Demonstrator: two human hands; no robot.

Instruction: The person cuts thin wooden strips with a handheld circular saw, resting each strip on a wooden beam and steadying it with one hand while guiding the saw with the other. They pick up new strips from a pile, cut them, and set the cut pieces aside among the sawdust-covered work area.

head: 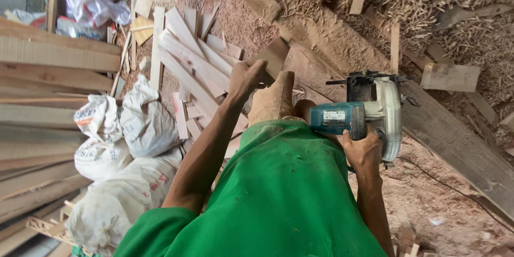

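Left grip [247, 76]: pinching a short board [272, 59] — long axis pointing up-right, away from the body.
Right grip [364, 152]: wrapped around a circular saw [369, 112] — body lying crosswise, above the hand.

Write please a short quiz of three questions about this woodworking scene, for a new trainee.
1. True or false: the right hand holds a circular saw.
2. What does the left hand grip?
A. a white sack
B. a small wooden board
C. a cable
3. Fill in: the white sacks lie between the stacked planks and the person's ____ arm.

Key: 1 true. 2 B, the small wooden board. 3 left.
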